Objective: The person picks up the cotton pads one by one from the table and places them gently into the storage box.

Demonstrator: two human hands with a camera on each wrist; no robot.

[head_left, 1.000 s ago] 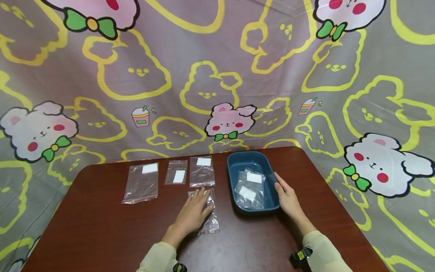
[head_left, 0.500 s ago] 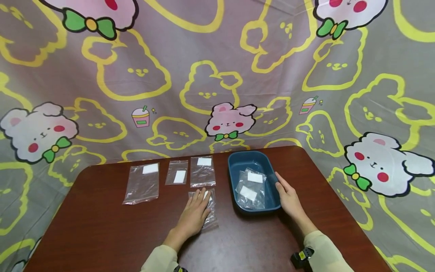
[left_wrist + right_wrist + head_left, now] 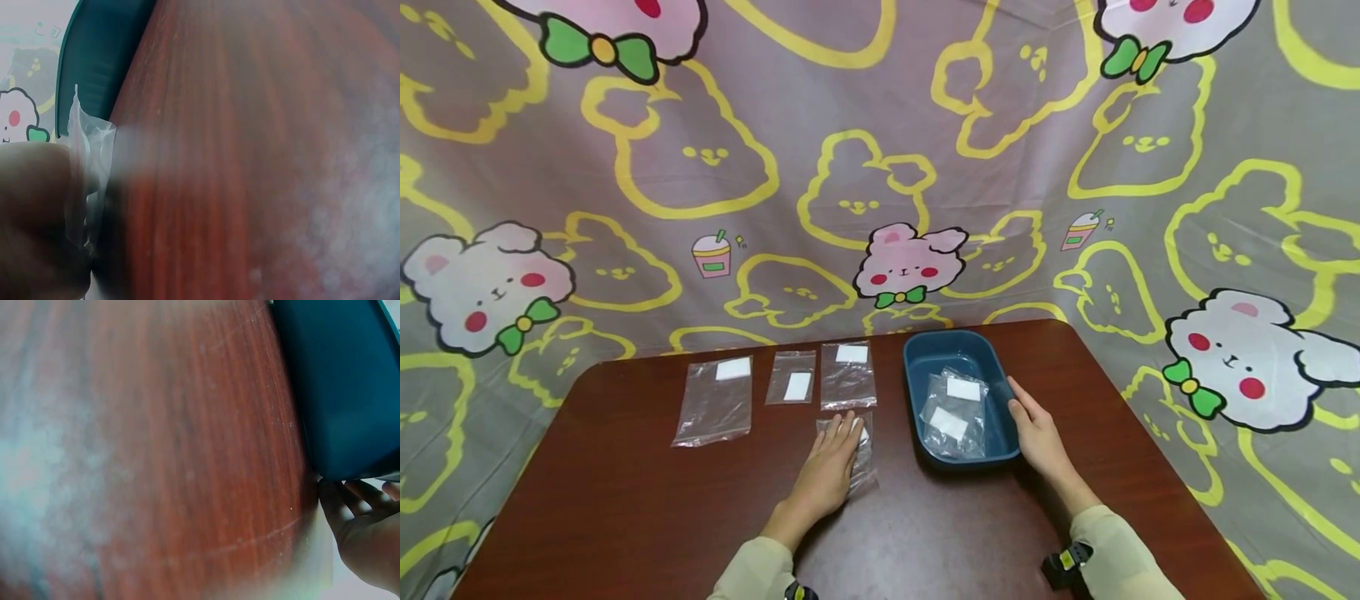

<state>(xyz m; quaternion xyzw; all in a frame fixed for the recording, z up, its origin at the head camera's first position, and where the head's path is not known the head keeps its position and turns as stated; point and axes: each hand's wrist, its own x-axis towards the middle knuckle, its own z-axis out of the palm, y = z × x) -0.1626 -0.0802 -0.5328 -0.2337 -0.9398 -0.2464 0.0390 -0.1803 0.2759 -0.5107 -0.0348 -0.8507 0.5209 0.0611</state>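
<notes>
My left hand lies with straight fingers over a clear plastic zip bag that has a white label. The thumb is tucked low at its side, and the bag's near part is buckled. In the left wrist view a fold of the bag stands up beside the blurred hand. My right hand rests against the outer right wall of a blue bin, fingers extended along it. The right wrist view has the fingertips of that hand touching the bin's side.
Inside the bin overlap two labelled clear bags. Along the back of the brown table lie a large bag, a small bag and a medium bag. A patterned cloth hangs behind the table.
The near edge of the bag under my left hand has drawn away from me as the bag buckles, and the left thumb has come in toward the fingers. My right hand and the bin stay put.
</notes>
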